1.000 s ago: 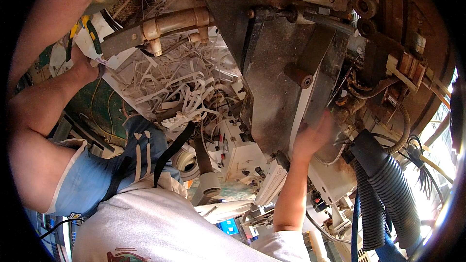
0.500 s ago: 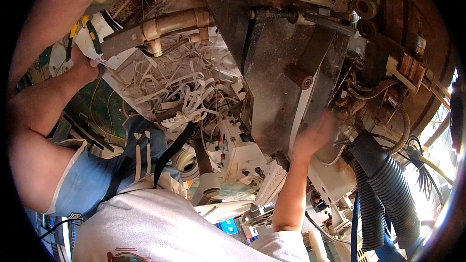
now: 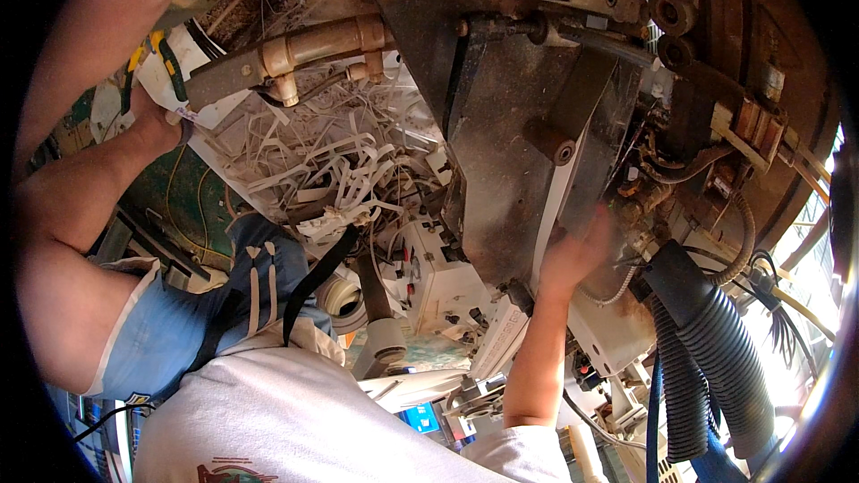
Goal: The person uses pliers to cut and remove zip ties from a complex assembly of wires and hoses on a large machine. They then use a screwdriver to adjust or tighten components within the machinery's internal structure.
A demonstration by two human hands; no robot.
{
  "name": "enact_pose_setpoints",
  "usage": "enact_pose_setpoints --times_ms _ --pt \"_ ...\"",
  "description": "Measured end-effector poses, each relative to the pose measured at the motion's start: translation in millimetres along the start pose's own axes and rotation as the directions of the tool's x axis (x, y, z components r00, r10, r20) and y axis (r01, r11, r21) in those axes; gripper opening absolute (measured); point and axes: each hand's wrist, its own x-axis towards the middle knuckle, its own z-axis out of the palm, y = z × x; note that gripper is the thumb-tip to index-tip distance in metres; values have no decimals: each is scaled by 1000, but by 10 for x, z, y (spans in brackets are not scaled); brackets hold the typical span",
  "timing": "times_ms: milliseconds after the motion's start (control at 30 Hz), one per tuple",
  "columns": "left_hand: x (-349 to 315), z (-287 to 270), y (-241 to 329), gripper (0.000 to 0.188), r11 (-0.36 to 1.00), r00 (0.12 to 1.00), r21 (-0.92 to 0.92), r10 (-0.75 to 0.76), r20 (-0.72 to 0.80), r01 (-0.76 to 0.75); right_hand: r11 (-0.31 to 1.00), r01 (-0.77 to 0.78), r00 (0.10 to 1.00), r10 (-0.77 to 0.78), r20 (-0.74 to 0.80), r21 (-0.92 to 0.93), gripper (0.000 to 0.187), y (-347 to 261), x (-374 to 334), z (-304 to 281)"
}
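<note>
My right hand (image 3: 574, 255) reaches up from the lower edge into a machine, beside a pale strip (image 3: 553, 206) along a dark metal plate (image 3: 501, 152). Its fingertips are blurred near the brass-coloured fittings (image 3: 637, 210), and I cannot make out whether they grip anything. A bare limb, apparently my left arm (image 3: 98, 45), passes close by at the upper left. The hand at its end lies outside the picture.
A heap of pale strip offcuts (image 3: 349, 152) lies left of the plate, under a brownish pipe (image 3: 313, 40). Black corrugated hoses (image 3: 716, 340) hang at the right. Below the heap stands a white box (image 3: 443, 282). My bent leg (image 3: 98, 183) extends at the left.
</note>
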Motion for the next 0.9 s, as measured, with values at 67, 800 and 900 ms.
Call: enact_pose_setpoints --times_ms 67,800,900 --pt "-196 88 16 46 999 1000 -43 -22 18 23 996 74 997 -74 0 -52 32 -18 29 -1" --pt "430 -341 -67 46 989 971 77 105 214 -124 995 103 995 -103 -6 -1 33 -23 35 12" --pt "473 -370 -93 47 986 972 68 137 192 -152 993 111 994 -111 -10 -38 33 -6 29 11"
